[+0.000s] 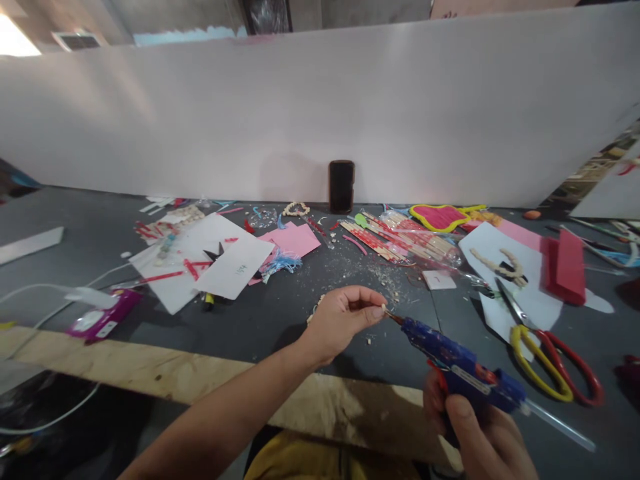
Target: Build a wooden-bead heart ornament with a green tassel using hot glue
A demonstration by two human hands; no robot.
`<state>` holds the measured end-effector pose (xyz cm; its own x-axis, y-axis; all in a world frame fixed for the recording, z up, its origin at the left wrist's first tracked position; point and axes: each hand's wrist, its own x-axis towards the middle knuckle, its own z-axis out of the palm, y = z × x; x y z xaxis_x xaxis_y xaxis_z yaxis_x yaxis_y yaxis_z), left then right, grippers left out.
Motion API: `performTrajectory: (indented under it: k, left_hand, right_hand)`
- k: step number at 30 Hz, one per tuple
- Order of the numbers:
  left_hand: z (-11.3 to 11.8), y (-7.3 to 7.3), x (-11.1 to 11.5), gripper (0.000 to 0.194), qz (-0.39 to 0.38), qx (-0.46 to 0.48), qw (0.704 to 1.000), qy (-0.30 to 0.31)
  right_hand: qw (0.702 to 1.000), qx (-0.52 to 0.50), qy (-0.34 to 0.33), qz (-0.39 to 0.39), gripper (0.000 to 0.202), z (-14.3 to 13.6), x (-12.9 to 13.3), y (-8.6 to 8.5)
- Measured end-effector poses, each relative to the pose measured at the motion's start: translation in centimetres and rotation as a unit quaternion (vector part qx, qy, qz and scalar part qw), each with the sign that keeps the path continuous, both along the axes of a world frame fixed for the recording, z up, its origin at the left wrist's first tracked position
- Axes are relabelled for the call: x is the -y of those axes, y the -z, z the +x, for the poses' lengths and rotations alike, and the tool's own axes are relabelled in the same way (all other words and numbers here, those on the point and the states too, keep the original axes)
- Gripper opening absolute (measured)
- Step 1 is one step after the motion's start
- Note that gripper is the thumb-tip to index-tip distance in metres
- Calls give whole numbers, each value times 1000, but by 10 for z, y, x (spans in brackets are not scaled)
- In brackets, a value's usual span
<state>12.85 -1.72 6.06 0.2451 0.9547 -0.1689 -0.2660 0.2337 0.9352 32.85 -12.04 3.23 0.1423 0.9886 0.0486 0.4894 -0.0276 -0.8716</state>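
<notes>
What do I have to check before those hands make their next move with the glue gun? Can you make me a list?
1. Hot glue gun gripped by the right hand: ok.
2. Clear glue stick in the gun: ok, its end sticks out of the back.
3. Small pale piece held by the left hand: ok, pinched between thumb and index finger.
4. Fingertips well away from the nozzle: not ok, they are right beside its tip.
5. Nozzle hot enough: cannot tell, heat doesn't show.
6. Tabletop free of crumbs: not ok, pale crumbs are scattered beyond the hands.
</notes>
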Motion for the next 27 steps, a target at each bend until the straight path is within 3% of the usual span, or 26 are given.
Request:
performTrajectory:
  k: [6, 10, 15, 18, 21, 23, 27]
  left_hand:
    - [-2, 0, 3, 24, -9, 8, 1000, 14]
    - [-7, 1, 8, 28, -11, 19, 1000, 11]
    - [-14, 5, 18, 34, -25, 55, 998, -5]
    - [-16, 7, 26, 37, -49, 79, 996, -10]
    - [-17, 7, 36, 41, -71, 107, 992, -2]
    - [-16, 9, 42, 44, -86, 125, 988, 16]
    - [-16, 15, 53, 48, -120, 172, 977, 48]
  right_hand:
    - [999, 0, -23, 37, 40, 5, -8, -14]
    - [990, 116, -10, 75, 41, 19, -34, -12]
    - [927, 359, -6, 108, 61, 41, -75, 11]
    - [903, 402, 6, 152, 57, 36, -76, 5]
    - [946, 269, 4, 181, 38, 11, -62, -17]
    - [984, 115, -73, 113, 25, -12, -52, -30]
    - [977, -78, -196, -30, 22, -48, -47, -38]
